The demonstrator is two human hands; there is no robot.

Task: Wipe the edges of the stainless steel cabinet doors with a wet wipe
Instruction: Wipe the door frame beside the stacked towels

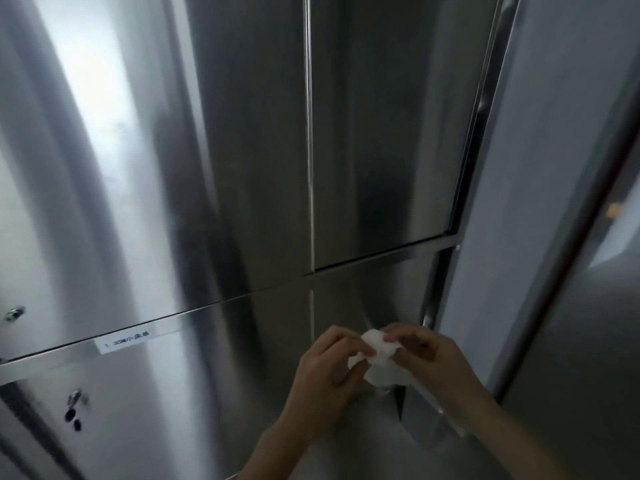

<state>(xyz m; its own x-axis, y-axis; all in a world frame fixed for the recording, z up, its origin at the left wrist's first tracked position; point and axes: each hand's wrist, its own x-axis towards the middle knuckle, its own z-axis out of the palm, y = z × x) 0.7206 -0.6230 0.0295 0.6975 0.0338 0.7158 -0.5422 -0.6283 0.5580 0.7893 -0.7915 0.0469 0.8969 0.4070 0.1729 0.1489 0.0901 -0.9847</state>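
A crumpled white wet wipe (382, 362) is held between both hands in front of the lower part of a stainless steel cabinet. My left hand (325, 375) pinches its left side with curled fingers. My right hand (436, 362) pinches its top right corner. The upper right cabinet door (381, 133) has a vertical edge (309, 133) at the centre seam and a bottom edge running above the hands. The wide left door (138, 168) fills the left of the view. Neither hand touches the doors.
A white label (128, 339) sticks on the horizontal strip below the left door. Small metal locks (14, 313) and keyholes (74, 405) sit at the far left. A grey wall panel (554, 168) stands right of the cabinet, with a dark door frame beyond it.
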